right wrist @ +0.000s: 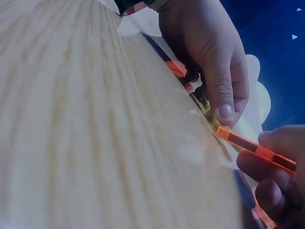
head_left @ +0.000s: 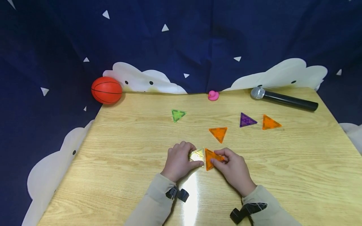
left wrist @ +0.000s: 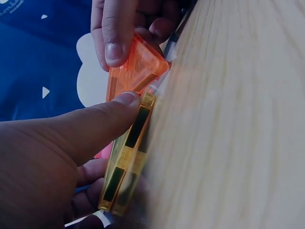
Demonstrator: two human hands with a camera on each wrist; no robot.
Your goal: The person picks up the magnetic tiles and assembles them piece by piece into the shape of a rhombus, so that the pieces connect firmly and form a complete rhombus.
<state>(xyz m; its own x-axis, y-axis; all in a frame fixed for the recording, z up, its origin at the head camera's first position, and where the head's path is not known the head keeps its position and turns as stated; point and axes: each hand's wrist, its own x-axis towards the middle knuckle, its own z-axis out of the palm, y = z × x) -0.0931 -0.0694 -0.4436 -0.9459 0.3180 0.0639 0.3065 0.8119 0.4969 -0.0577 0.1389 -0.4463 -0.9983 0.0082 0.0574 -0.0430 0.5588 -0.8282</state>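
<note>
My left hand (head_left: 179,160) pinches a clear yellow triangular magnetic tile (head_left: 197,156) between thumb and fingers at the table's middle. Beside it, my right hand (head_left: 234,168) grips an orange triangular magnetic tile (head_left: 209,160), thumb on top and fingers at its far side. The two tiles face each other edge to edge; whether they touch is hard to tell. In the left wrist view the yellow tile (left wrist: 126,157) shows dark magnet strips along its edge, low over the wood. The right wrist view shows the orange tile (right wrist: 257,150) tilted slightly off the table.
Behind the hands lie another orange tile (head_left: 219,134), a green tile (head_left: 178,115), a purple tile (head_left: 247,120) and a further orange tile (head_left: 270,122). At the back stand a small basketball (head_left: 106,90), a pink rubber duck (head_left: 213,95) and a microphone (head_left: 285,99) on the wooden table (head_left: 127,141).
</note>
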